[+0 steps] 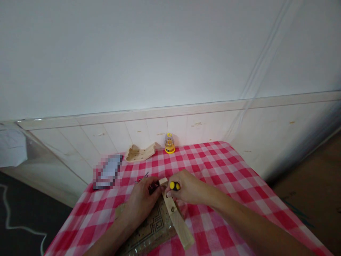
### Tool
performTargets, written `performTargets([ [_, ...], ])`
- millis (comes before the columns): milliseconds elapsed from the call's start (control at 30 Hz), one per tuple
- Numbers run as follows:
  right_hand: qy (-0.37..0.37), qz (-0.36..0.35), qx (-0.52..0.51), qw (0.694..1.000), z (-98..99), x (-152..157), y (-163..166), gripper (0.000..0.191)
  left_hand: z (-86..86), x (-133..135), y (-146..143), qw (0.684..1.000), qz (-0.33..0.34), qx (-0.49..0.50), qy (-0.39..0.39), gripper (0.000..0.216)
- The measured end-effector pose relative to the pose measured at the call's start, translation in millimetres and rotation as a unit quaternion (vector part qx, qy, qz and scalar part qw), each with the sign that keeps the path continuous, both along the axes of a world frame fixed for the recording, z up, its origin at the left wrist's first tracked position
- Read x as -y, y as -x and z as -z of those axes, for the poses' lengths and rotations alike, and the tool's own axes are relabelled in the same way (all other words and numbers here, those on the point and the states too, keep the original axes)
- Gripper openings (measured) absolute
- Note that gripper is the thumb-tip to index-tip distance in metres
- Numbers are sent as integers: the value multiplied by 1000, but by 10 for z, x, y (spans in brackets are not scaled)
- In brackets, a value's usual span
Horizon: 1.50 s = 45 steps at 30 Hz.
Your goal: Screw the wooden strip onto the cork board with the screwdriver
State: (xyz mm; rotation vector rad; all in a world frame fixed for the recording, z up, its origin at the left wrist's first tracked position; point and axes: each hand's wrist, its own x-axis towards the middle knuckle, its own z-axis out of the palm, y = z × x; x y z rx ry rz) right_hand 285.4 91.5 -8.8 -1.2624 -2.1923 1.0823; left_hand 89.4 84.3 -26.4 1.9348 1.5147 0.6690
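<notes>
A pale wooden bar [177, 219] lies on the red-and-white checked tablecloth [226, 177], running from the table's middle toward me. My left hand [142, 202] is closed at the bar's far end, pinching something small and dark that I cannot make out. My right hand [186, 188] is wrapped round a screwdriver with a yellow-and-black handle [174, 186], held at the same far end of the bar. Under the bar and my left wrist lies a flat brown board with a line pattern [154, 227].
At the table's far edge stand a yellow screwdriver-bit holder [169, 143] and a curved wooden piece with holes [141, 153]. A blurred-out flat object [108, 171] lies at the far left. Small dark metal bits [142, 177] lie beside my left hand. A panelled wall rises behind.
</notes>
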Motion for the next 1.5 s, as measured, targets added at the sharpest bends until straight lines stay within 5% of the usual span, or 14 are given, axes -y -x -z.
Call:
performTargets([
  [200, 10, -19, -24, 999, -11, -11, -6, 8, -101, 225, -4, 995, -77, 0, -66, 16],
  [367, 2, -14, -24, 1000, 37, -37, -14, 7, -167, 380, -107, 999, 6, -33, -18, 17],
  [700, 107, 26, -129, 986, 86, -77, -22, 9, -146, 313, -148, 999, 3, 7, 39, 21],
  [1500, 150, 39, -133, 979, -31, -50, -39, 27, -109, 284, -113, 997, 64, 43, -2, 25],
])
